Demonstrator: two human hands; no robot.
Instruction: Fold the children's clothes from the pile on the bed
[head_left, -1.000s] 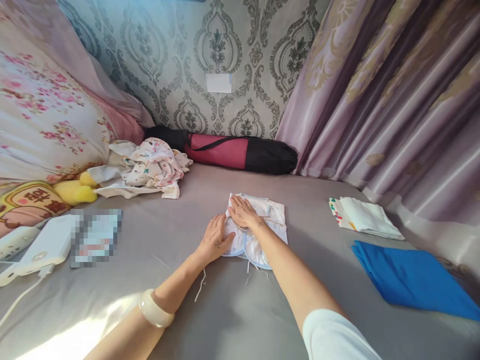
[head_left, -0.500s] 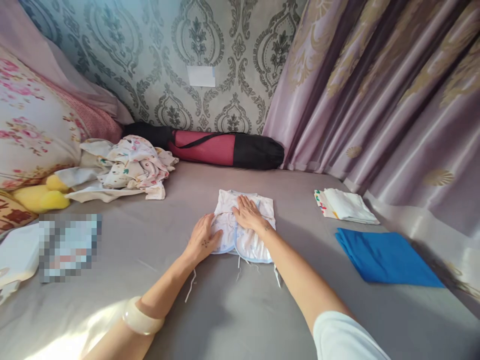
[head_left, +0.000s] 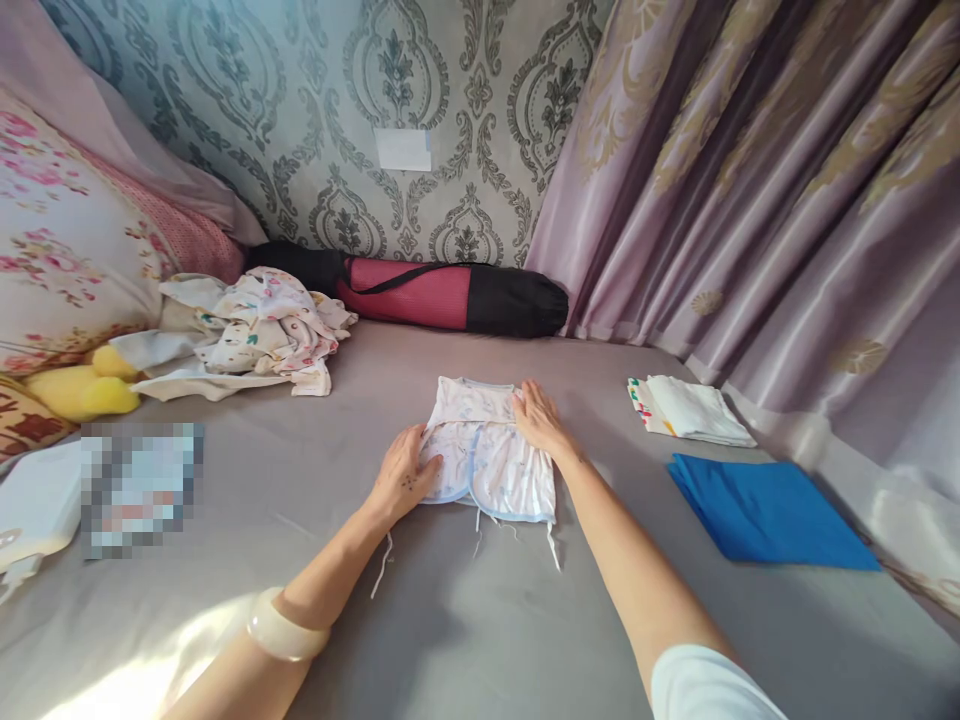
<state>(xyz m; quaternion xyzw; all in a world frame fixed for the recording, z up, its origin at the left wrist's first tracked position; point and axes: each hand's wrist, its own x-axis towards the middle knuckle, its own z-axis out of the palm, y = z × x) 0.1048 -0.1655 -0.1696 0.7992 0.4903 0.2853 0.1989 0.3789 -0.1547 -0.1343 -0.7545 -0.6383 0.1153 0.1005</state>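
Note:
A small white baby shirt (head_left: 480,455) with a faint print and light blue edging lies folded on the grey bed sheet (head_left: 465,620). White tie strings hang from its near edge onto the sheet. My left hand (head_left: 405,470) rests on the shirt's left edge, fingers stretched out and thumb spread. On its right side, near the upper right corner, my right hand (head_left: 541,418) lies flat with the fingers extended. Neither hand grips the cloth.
On the right lie a folded white cloth (head_left: 697,410) and a folded blue cloth (head_left: 772,510). Crumpled printed clothes (head_left: 262,330), a yellow plush toy (head_left: 82,390) and a floral pillow (head_left: 67,240) are on the left. A red-black bag (head_left: 420,297) lies along the wall.
My right hand has slid from the middle of the shirt to its right edge, uncovering the front. My left hand has stayed in nearly the same place.

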